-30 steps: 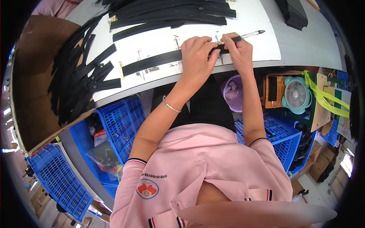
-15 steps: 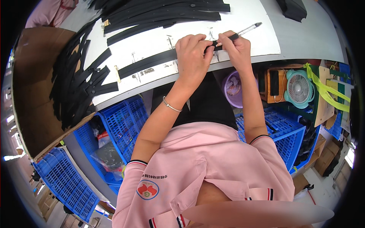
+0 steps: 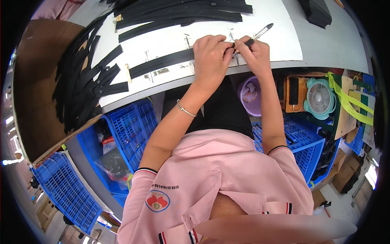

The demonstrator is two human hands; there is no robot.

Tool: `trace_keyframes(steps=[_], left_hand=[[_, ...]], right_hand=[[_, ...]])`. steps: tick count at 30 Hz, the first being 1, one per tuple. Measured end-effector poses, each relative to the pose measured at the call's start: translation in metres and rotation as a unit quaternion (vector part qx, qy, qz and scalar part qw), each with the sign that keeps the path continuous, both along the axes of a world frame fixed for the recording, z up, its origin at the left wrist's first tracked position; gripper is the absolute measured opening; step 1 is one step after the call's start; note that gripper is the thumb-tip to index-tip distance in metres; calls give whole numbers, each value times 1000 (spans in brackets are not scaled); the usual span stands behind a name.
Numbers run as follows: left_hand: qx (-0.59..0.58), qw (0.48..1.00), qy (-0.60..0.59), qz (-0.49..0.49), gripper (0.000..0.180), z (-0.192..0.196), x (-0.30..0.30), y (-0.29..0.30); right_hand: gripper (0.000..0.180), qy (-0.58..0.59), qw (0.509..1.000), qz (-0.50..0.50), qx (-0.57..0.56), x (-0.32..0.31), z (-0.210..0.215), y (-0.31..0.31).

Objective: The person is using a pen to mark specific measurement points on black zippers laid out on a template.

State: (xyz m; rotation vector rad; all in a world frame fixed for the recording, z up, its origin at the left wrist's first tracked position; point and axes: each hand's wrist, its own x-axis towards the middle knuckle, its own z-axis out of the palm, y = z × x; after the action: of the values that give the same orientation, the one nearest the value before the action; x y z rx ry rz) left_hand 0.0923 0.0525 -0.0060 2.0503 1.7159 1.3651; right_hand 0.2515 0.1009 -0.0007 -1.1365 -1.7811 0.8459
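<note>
A long black fabric strip (image 3: 162, 63) lies along the near edge of the white board (image 3: 280, 36). My left hand (image 3: 211, 57) rests over its right part, thumb and fingers closed on the strip near its end. Close by, my right hand (image 3: 254, 55) is closed around a clear pen (image 3: 262, 32) with a black cap, which sticks up to the right. The right fingertips meet the left ones at the strip's end, and that small part is mostly hidden by the fingers. Dark marks are drawn on the board around the strip.
More black strips (image 3: 183, 20) lie at the back of the board. A heap of strips (image 3: 89, 81) hangs over a cardboard box (image 3: 40, 81) at left. Below the table are blue crates (image 3: 130, 130), a purple bin (image 3: 250, 97) and a teal fan (image 3: 319, 95).
My hands have come closer, the right fingertips now against the left ones at the strip's end. The pen stands a little steeper. The whole view has shifted slightly.
</note>
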Motion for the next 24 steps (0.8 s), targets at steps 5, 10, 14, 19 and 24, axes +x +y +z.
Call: trace_keyframes(steps=[5, 10, 14, 19, 24], left_hand=[[-3, 1000, 4, 3, 21, 3, -6, -9], [-62, 995, 77, -17, 37, 8, -11, -29], [-69, 991, 115, -22, 36, 2, -22, 4], [-58, 989, 120, -58, 33, 0, -47, 54], [-70, 995, 75, -20, 37, 8, -84, 9]], right_hand=[[21, 62, 992, 4, -114, 3, 6, -4], [17, 161, 982, -64, -75, 15, -7, -6], [15, 194, 975, -100, -38, 13, -12, -3], [17, 199, 973, -96, -63, 6, -8, -2], [18, 174, 975, -110, -81, 9, -7, -2]])
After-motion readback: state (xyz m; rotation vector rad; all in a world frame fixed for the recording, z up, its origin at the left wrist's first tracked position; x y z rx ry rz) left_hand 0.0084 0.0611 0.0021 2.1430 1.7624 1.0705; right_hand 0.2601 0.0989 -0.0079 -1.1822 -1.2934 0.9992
